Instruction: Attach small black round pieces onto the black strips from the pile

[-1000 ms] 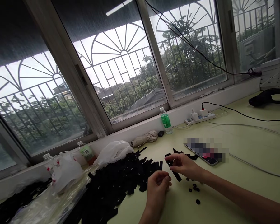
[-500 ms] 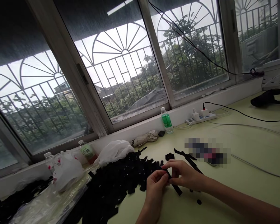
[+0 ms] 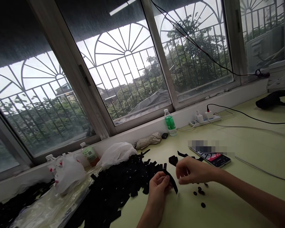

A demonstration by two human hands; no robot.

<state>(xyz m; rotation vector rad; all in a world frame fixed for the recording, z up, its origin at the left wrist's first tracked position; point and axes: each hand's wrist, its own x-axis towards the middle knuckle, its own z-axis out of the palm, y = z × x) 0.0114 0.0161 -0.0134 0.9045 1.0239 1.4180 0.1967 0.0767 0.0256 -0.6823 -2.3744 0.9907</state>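
My left hand pinches a narrow black fabric strip between thumb and fingers, and the strip's lower end hangs free above the table. To its right, my right hand is curled, with thumb and fingertips drawn in; whether something small sits in them is hidden. It is apart from the strip. Several small black discs lie on the table below the right wrist, one of them nearer to me. A large heap of short black strips spreads to the left of my left hand.
A phone lies beyond my right wrist, partly pixelated. Farther back are a green-labelled bottle, a power strip with cables and a folded cloth bundle. White plastic bags and another bottle stand left by the window.
My right hand has let go of the strip and moved slightly right, away from it. My left hand keeps its hold, and the strip now curves downward. More black discs show under the right wrist.
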